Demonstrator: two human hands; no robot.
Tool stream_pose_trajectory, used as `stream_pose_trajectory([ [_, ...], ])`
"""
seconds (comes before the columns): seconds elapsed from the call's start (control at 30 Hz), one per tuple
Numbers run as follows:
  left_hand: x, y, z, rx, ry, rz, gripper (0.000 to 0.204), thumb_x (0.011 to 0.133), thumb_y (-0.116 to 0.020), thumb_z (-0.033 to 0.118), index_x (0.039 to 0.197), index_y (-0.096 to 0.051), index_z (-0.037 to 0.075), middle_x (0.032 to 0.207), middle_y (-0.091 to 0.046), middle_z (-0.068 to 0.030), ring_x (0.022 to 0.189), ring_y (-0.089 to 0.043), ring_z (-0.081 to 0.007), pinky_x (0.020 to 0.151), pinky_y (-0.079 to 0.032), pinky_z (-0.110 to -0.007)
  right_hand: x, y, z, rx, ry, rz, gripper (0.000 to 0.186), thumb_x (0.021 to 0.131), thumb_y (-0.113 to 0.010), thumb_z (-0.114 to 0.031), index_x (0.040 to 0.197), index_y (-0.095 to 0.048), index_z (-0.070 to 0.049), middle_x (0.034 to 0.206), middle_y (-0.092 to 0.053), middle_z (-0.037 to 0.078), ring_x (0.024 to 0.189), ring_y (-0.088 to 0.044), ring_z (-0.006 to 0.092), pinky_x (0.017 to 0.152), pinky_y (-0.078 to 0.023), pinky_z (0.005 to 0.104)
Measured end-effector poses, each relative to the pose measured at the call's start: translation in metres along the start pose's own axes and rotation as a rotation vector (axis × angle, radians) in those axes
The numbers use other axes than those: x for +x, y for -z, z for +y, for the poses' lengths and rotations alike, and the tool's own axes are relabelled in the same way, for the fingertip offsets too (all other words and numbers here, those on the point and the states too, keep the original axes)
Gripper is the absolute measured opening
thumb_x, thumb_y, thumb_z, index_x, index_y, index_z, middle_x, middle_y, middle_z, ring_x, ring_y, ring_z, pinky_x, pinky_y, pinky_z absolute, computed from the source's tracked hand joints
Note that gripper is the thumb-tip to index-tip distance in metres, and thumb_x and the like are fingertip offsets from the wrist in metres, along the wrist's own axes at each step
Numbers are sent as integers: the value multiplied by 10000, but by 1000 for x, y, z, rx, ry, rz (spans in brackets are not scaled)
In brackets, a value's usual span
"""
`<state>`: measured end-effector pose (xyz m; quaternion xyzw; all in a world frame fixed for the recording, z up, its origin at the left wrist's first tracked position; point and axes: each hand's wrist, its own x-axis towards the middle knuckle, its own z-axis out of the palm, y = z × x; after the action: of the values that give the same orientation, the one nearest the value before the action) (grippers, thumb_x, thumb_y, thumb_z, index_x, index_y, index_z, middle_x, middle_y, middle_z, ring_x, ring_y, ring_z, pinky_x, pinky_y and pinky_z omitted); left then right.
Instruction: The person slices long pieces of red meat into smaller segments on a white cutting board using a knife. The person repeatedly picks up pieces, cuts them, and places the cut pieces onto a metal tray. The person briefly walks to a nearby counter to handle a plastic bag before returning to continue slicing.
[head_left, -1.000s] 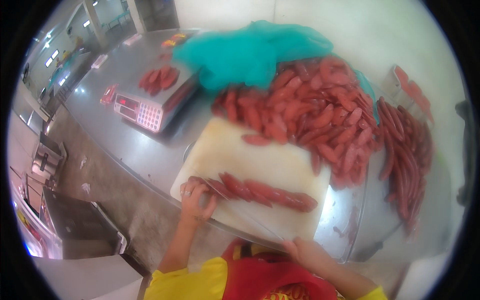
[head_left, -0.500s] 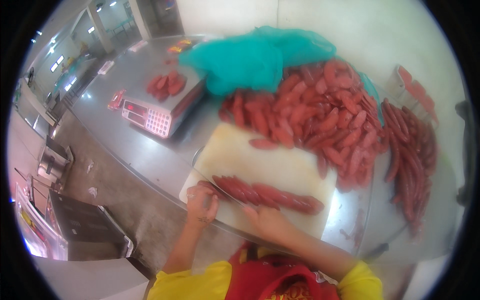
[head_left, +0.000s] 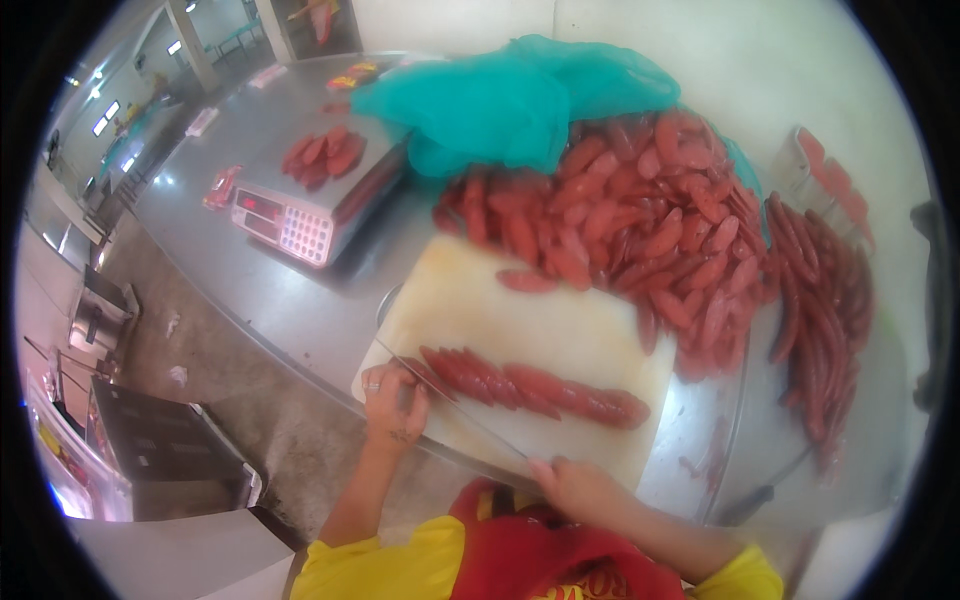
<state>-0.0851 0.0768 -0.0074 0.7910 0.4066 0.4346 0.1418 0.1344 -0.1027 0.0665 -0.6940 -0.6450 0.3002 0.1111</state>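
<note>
On the cutting board (head_left: 470, 290) at the near edge of the metal table (head_left: 215, 250), a row of red sausage slices (head_left: 525, 388) slants from left to near right, with the blade of a knife (head_left: 470, 415) across its left end. The right hand (head_left: 578, 488) is wrapped round the knife's handle; the left hand (head_left: 392, 402) has its fingers curled beside that left end — whether they pinch a piece I cannot tell. Beyond lie a large pile of cut sausage (head_left: 640, 220) and teal netting (head_left: 490, 110) — a digital scale (head_left: 300, 225) sits far left, whole sausages (head_left: 815, 310) right.

The sausages (head_left: 540, 388) are red, the board (head_left: 480, 305) cream, the netting (head_left: 485, 110) teal.
</note>
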Motion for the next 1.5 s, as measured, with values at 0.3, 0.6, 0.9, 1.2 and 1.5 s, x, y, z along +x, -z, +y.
stream_pose_trajectory([
  [0.3, -2, 0, 5, -17, 99, 70, 229, 766, -696, 61, 960, -577, 42, 1025, -589, -163, 1001, -534, -364, 906, -424, -440, 63, 1, -3, 267, -32, -13, 686, 993, -345, -529, 867, -656, 69, 852, -655, 297, 815, -640, 479, 773, -501, 524],
  [0.6, 28, -69, 48, -41, 215, -139, 323, 953, -537, 250, 1145, -605, -1, 1089, -637, -220, 1012, -586, -382, 886, -458, -454, -137, 40, 109, 995, -794, 18, 720, 953, -347, -649, 726, -576, -5, 502, -500, 67, 375, -467, 168, 375, -378, 294],
  [0.9, 19, -137, 142, -402, 122, -269, 507, 879, -651, 301, 1247, -533, -27, 1291, -515, -263, 1230, -467, -396, 1045, -360, -446, -207, 3, 145, 1300, -915, -79, 705, 956, -362, -647, 724, -572, -15, 493, -488, 74, 364, -456, 161, 341, -355, 280],
  [1.2, -3, -153, 177, -291, 85, -186, 897, 690, -837, 334, 1383, -377, -5, 1483, -238, -307, 1366, -283, -437, 1126, -236, -499, -139, 30, 113, 1124, -700, -214, 748, 941, -318, -690, 730, -565, -17, 515, -480, 46, 371, -447, 142, 367, -381, 259],
  [1.5, 246, -271, 239, -666, -350, 99, 736, 779, -773, 307, 1347, -448, -30, 1424, -386, -278, 1337, -349, -431, 1119, -279, -486, -37, 168, 101, 1290, -521, 535, 698, 945, -308, -686, 740, -523, -55, 523, -480, 51, 362, -422, 160, 357, -384, 298],
])
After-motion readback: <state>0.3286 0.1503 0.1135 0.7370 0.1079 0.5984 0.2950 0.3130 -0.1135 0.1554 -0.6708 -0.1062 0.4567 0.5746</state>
